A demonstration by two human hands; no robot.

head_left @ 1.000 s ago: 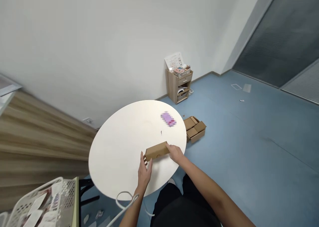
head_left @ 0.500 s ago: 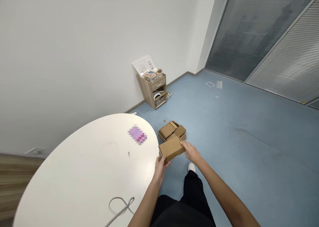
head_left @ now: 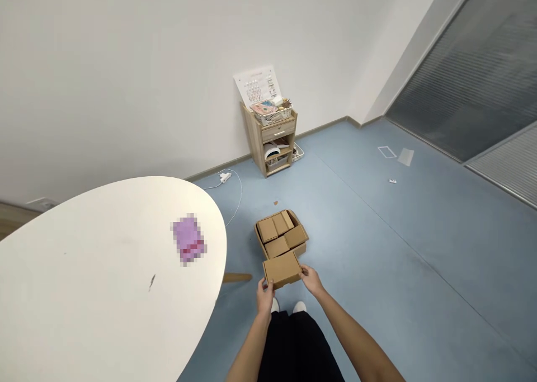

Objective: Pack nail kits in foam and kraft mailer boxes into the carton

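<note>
A flat brown cardboard box [head_left: 282,269] is held level between my two hands, its lid closed. My left hand [head_left: 264,295] grips its near left corner, thumb on the side. At the right end, my right hand [head_left: 311,279] is closed on the box's edge. Just beyond it on the floor sits a larger open carton [head_left: 302,249], partly covered by the held box. Several smaller brown boxes [head_left: 277,246] lie packed inside that carton.
To the left stands a white round-edged table [head_left: 104,259] with a blurred purple item [head_left: 188,239] on it. A wooden cabinet [head_left: 255,138] stands against the wall. A white power strip [head_left: 225,177] with a cable and some paper sheets [head_left: 405,157] lie on the floor.
My view has turned and the table now sits further left. Both hands still hold the box, now away from the table's edge and in front of the carton, whose contents show more fully.
</note>
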